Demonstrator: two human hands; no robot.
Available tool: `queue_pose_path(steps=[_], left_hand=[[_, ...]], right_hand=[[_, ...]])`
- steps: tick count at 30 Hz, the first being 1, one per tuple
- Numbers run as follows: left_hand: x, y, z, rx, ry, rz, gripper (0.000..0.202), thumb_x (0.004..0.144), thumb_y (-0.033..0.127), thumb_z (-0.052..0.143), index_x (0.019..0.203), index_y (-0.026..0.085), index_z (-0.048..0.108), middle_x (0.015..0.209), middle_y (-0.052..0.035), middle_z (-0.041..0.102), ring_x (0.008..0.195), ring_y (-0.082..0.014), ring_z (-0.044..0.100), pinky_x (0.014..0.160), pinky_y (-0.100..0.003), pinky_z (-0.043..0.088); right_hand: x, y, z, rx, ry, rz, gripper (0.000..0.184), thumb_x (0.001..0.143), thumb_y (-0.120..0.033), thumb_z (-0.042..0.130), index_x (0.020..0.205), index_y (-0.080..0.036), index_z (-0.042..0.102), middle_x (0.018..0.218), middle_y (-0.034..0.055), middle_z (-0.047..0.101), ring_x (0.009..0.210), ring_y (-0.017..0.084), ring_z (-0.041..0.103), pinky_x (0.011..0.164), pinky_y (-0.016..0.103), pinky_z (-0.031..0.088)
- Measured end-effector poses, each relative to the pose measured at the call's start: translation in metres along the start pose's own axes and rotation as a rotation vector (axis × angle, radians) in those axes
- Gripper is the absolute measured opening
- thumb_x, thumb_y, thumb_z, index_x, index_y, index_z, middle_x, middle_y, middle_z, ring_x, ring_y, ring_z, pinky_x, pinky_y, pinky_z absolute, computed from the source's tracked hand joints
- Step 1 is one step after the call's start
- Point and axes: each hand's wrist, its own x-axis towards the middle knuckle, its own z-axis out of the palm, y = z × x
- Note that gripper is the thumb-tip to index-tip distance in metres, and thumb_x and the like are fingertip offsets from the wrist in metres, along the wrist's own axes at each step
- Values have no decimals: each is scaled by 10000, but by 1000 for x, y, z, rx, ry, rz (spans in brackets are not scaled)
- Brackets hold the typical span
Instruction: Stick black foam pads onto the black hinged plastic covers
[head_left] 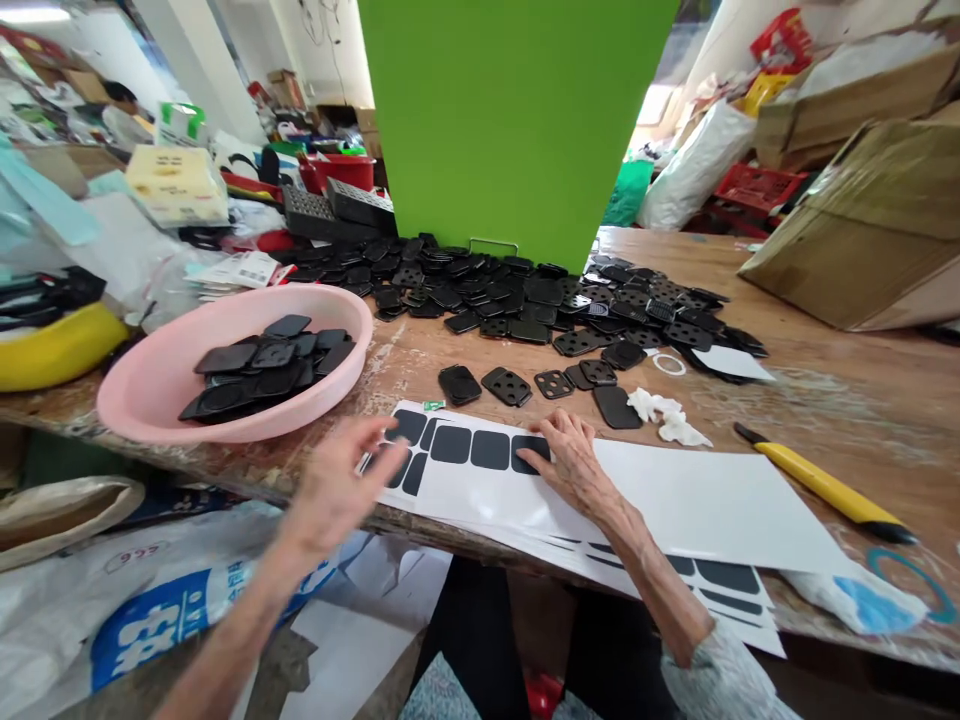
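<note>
Workshop, not a home or office. Shown by a worn wooden bench [810,440], scuffed and stained, with a heap of black pads [487,300] piled at 12 o'clock and printed sheets [675,495] laid at 6. A utility knife [829,485] is left at 4. A pink basin [300,310] of pads is set at 9. Bulk stock is stored around the bench: cardboard boxes [862,220] are stacked at 2, with white sacks [694,170] and a red crate [757,185] behind them at 1. A red tub [337,172] and assorted clutter are seen at 11. Bags are heaped on the floor at 7.
</note>
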Motion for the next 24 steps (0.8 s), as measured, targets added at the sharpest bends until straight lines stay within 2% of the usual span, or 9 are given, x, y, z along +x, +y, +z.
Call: queue_pose_path(steps=[1, 3, 5, 9, 12, 15, 17, 19, 24], left_hand=[[-10, 3, 19, 24, -80, 31, 460, 781, 513, 571, 1105, 195, 645, 966, -69, 612, 875, -234, 594, 814, -406, 502], [-19, 5, 47, 82, -94, 44, 476, 770, 481, 580, 1128, 169, 626, 975, -87, 588, 931, -254, 566, 899, -439, 451], [-16, 4, 58, 84, -68, -12, 490, 745, 472, 607, 1117, 152, 616, 924, -82, 575, 897, -254, 550, 882, -425, 435], [-4, 5, 53, -249, -275, -155, 330, 731, 481, 633, 871, 182, 626, 662, 21, 489, 625, -159, 469, 611, -273, 391], [-4, 16, 47, -564, -367, -242, 257, 726, 431, 644, 765, 179, 615, 637, 33, 499, 594, -123, 440, 567, -227, 343], [-9, 28, 48, -671, -405, -286, 247, 732, 401, 653, 825, 172, 652, 706, 12, 586, 619, -122, 476, 587, -217, 366], [-12, 34, 50, -651, -450, -241, 250, 776, 403, 619, 875, 178, 666, 739, 5, 611, 634, -128, 494, 591, -218, 380], [-13, 37, 52, -559, -446, -130, 232, 819, 384, 578, 888, 185, 673, 764, 1, 613, 677, -138, 511, 617, -222, 394], [-13, 38, 56, -363, -394, 106, 205, 866, 324, 522, 845, 195, 680, 751, -5, 582, 723, -152, 536, 673, -232, 420]], right_hand=[[1, 1, 0, 50, 17, 2, 69, 854, -261, 569, 867, -194, 582, 910, 94, 579, 911, 268, 497, 833, 449, 380], [2, 3, -2, 122, 29, 1, 100, 881, -236, 503, 788, -206, 525, 847, 60, 576, 847, 229, 517, 812, 413, 387], [1, 7, -7, 161, 20, -3, 146, 910, -232, 451, 769, -211, 484, 779, 23, 566, 755, 187, 531, 768, 362, 407], [2, 12, -22, 211, 25, 19, 168, 936, -267, 421, 787, -212, 474, 713, 0, 544, 661, 163, 523, 641, 296, 427], [1, -3, -30, 142, 108, 6, 93, 898, -225, 469, 855, -193, 544, 865, 67, 595, 836, 220, 556, 772, 386, 447], [-4, -40, -29, 135, 133, -133, 190, 889, -181, 488, 1056, -181, 577, 1092, 124, 603, 1043, 262, 542, 918, 467, 426], [-8, -66, -24, 185, 101, -200, 218, 886, -183, 507, 1094, -178, 571, 1116, 128, 614, 1062, 260, 554, 941, 463, 443], [-10, -85, -17, 220, 96, -185, 193, 864, -165, 533, 1051, -155, 581, 1079, 138, 627, 1035, 257, 573, 919, 432, 477], [-11, -91, -13, 259, 77, -88, 108, 845, -127, 554, 939, -150, 601, 957, 104, 647, 934, 217, 623, 818, 332, 523]])
